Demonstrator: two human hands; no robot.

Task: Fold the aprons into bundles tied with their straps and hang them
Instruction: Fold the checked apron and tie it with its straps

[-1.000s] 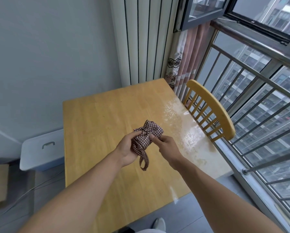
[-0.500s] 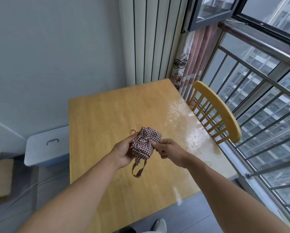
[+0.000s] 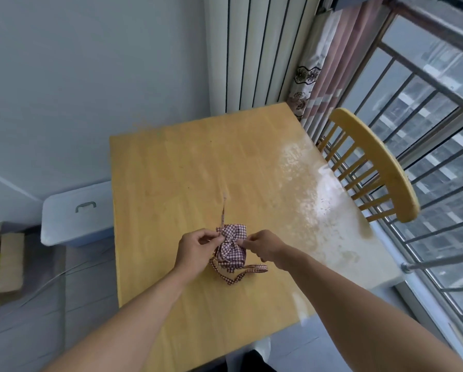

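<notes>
A small red-and-white checked apron bundle (image 3: 231, 248) is held just above the wooden table (image 3: 187, 167), near its front middle. My left hand (image 3: 195, 251) pinches the bundle's left side, where a thin strap end (image 3: 223, 210) rises from the pinch. On the right, my right hand (image 3: 262, 247) pinches the fabric at the tied waist. A loose strap loop (image 3: 241, 275) trails below the bundle, over the table.
A yellow wooden chair (image 3: 380, 167) stands at the table's right side, against a barred window. A white lidded box (image 3: 74, 213) sits on the floor to the left, with a cardboard box (image 3: 2, 264) beyond it. A radiator and a curtain stand behind the table.
The bundle and both hands have dropped lower toward the table's front. One strap end now sticks up from the left pinch and a strap loop trails out below to the right.
</notes>
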